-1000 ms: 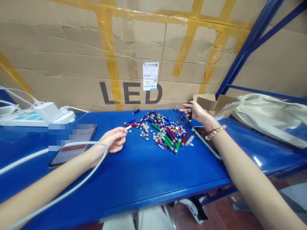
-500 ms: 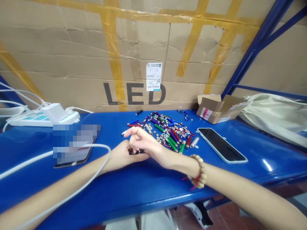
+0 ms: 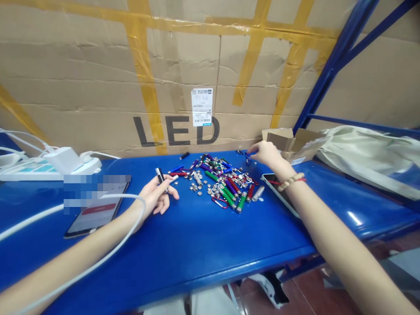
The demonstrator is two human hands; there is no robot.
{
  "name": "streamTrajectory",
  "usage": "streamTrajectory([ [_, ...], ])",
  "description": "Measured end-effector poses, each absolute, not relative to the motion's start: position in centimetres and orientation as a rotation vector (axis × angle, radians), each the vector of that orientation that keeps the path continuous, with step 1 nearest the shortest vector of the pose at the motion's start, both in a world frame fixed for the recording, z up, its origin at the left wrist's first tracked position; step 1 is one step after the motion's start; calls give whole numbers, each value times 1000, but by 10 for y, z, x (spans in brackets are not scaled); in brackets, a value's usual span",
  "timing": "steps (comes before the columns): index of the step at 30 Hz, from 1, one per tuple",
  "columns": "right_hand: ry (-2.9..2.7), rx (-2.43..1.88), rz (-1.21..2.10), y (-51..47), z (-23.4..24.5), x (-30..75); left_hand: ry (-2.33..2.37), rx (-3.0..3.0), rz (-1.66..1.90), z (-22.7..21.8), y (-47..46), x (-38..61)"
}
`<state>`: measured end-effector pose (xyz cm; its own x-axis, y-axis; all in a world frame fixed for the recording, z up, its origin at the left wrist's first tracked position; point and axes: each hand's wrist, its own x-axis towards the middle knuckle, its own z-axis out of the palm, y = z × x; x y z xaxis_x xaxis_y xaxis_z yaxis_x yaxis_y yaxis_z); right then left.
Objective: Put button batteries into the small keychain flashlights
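Observation:
My left hand rests on the blue table and pinches a small black flashlight upright between thumb and fingers. My right hand reaches to the far right of a pile of small coloured flashlights with button batteries and carabiner clips, fingers closed over a blue clip at the pile's edge. A beaded bracelet with a red string circles my right wrist.
A phone with a white cable lies at the left, a power strip with a charger behind it. Another phone lies under my right forearm. A small cardboard box, a beige bag and a big "LED" carton stand behind.
My right hand has left my left hand and gone back to the far right of the pile. The black flashlight has passed from my right hand into my left.

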<state>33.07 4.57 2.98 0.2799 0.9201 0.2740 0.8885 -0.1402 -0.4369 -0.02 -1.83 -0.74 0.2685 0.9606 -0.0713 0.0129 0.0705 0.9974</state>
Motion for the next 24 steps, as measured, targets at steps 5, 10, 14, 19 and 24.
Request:
streamTrajectory([
  [5, -1518, -2310, 33, 53, 17, 376, 1054, 1184, 969, -6, -11, -5],
  [10, -1552, -2404, 49, 60, 4, 384, 1031, 1144, 971, -5, -18, -4],
  [14, -1572, -2410, 56, 64, 1, 386, 1027, 1124, 970, -5, -18, -4],
  [19, -1574, -2340, 42, 64, 2, 386, 1033, 1107, 965, -8, -14, -4],
  [24, -1588, -2218, 46, 62, 4, 385, 1030, 1099, 962, -9, -14, -5],
])
